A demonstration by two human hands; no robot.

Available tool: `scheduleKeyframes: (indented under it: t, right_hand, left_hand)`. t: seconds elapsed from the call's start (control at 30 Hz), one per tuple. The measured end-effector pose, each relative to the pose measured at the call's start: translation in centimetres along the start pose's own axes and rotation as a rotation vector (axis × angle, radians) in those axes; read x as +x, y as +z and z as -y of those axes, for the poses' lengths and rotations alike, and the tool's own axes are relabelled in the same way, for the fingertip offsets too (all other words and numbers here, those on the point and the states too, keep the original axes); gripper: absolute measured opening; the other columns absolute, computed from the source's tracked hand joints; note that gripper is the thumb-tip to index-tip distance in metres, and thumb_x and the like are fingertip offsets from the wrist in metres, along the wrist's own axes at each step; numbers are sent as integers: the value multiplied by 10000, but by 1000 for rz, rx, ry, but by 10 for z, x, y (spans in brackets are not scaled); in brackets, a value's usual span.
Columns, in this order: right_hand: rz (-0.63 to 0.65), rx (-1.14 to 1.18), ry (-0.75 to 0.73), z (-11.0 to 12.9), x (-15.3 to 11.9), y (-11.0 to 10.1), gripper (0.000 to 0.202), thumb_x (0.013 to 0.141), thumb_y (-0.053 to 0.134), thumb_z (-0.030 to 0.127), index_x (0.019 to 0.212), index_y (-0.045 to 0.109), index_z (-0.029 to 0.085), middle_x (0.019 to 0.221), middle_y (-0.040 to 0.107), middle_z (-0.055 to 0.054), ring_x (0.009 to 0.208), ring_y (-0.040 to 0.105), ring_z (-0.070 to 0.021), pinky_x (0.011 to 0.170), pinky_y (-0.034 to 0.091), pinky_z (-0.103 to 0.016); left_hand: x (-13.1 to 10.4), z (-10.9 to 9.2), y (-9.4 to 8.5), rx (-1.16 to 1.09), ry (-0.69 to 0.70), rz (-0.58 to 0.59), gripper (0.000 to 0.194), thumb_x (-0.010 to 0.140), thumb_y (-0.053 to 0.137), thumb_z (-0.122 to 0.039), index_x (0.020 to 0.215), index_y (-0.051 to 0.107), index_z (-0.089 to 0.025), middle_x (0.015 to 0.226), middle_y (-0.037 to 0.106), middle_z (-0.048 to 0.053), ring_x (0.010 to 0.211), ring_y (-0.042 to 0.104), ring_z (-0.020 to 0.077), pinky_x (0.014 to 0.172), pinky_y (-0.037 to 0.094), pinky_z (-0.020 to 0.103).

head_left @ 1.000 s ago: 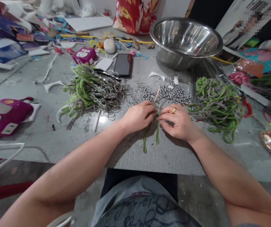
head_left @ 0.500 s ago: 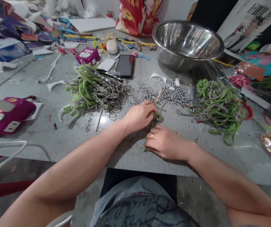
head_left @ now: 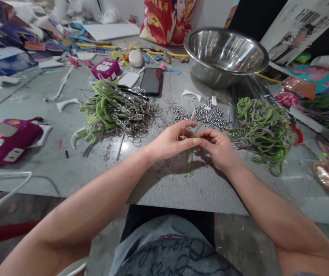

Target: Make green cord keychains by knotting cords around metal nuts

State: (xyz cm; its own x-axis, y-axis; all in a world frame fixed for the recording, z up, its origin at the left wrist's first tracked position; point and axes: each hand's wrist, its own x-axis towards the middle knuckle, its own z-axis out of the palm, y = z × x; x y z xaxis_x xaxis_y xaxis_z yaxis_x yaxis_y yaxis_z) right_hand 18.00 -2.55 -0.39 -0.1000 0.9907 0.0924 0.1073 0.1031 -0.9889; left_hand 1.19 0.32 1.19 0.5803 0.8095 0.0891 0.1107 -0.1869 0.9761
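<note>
A green and grey cord point(head_left: 191, 163) is pinched between my two hands, its loose end hanging down over the table. My left hand point(head_left: 173, 141) has its thumb and fingers closed on the cord, and a thin wooden stick point(head_left: 192, 115) pokes up behind its fingers. My right hand point(head_left: 219, 149) grips the same cord, fingertips meeting those of the left. Just beyond the hands lies a scatter of small silver beads point(head_left: 210, 115). To the right rests a tangle of green and grey cords point(head_left: 264, 130); to the left lies a bundle of cords with metal rings point(head_left: 118, 109).
A steel bowl point(head_left: 226, 57) stands at the back, beside a red bag point(head_left: 167, 23). Left of it lie a black phone point(head_left: 151, 81) and a small purple box point(head_left: 106, 69). A purple device point(head_left: 12, 142) sits at far left. Scraps point(head_left: 9, 50) cover the back left.
My right hand has lifted and moved away from me, up beside the left. Both hands now hold the cord between their fingertips, with its end hanging in view.
</note>
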Motion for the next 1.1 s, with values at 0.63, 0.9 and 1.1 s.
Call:
scheduleKeyframes:
  t: [0.63, 0.9, 1.1]
  right_hand:
    - [-38, -464, -308, 2, -1, -7, 290, 774, 597, 272, 1058, 569, 223, 904, 620, -34, 666, 531, -125, 628, 463, -292]
    - [-130, -583, -301, 2, 2, -10, 203, 850, 521, 377, 777, 614, 212, 695, 630, -2, 622, 552, -139, 590, 416, -282]
    - [-55, -766, -336, 1, 4, -9, 404, 901, 374, 493, 652, 511, 206, 559, 525, 14, 549, 474, -125, 565, 332, -272]
  left_hand:
    - [5, 5, 0, 88, -72, -6, 231, 835, 470, -160, 1041, 572, -141, 610, 557, -27, 422, 428, 37, 421, 378, 163]
    - [4, 6, -1, 270, 30, -111, 208, 816, 520, -235, 968, 627, -142, 593, 539, -40, 485, 450, 54, 461, 364, 174]
    - [5, 14, 1, 467, 144, -143, 208, 785, 594, -265, 959, 659, -172, 712, 663, -16, 597, 550, 70, 562, 409, 178]
